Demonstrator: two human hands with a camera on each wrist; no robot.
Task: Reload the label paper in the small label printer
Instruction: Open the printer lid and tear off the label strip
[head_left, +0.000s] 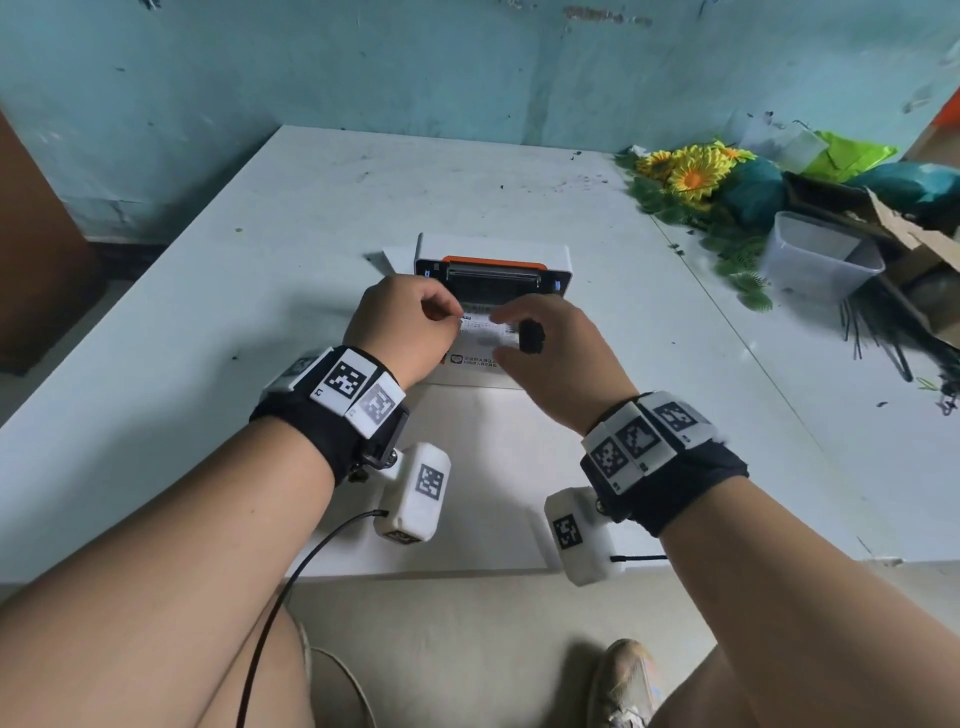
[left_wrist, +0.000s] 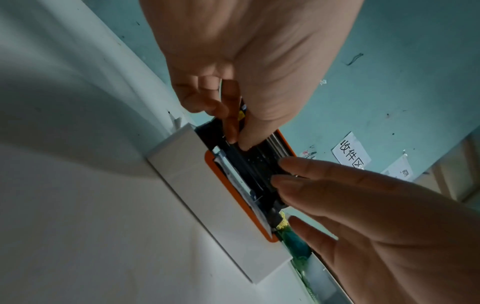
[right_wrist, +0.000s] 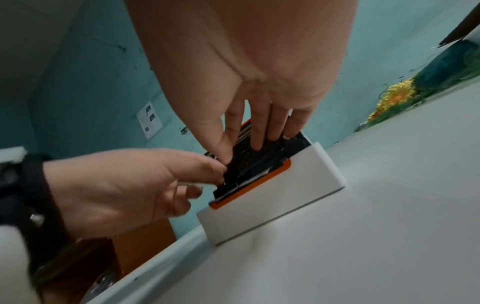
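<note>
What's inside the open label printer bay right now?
Inside the label printer: black interior and a metal bar under the orange rim. Label paper leads out the front, the left hand pinching its edge and the right hand reaching in. Hands cover the rest; no roll visible.

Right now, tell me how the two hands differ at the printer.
The left hand has curled fingers pinching the label paper edge; the right hand has straighter fingers reaching over it. The left hand sits at the label printer opening's left end, the right hand toward its right. Both wear marker wristbands.
</note>
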